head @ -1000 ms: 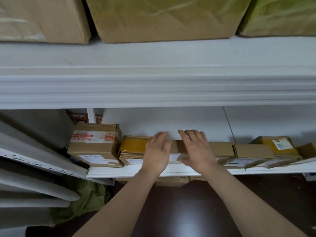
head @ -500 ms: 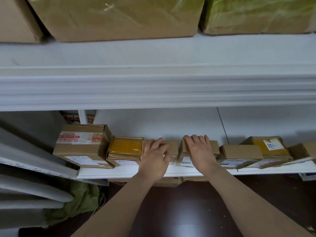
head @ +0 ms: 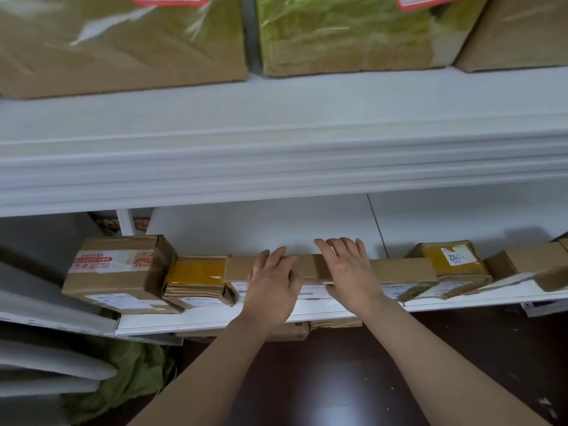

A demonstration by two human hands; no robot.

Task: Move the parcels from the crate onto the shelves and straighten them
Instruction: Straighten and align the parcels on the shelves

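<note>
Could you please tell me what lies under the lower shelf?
Below the lower shelf, the edges of brown cardboard parcels peek out above the dark floor. Their number and depth are hidden by the shelf.

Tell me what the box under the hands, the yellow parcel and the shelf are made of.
Box: matte brown cardboard, white paper label on front. Yellow parcel: seemingly brown paper under glossy yellow tape, which glints. Shelf: smooth white, perhaps painted metal or board; cannot tell.
</note>
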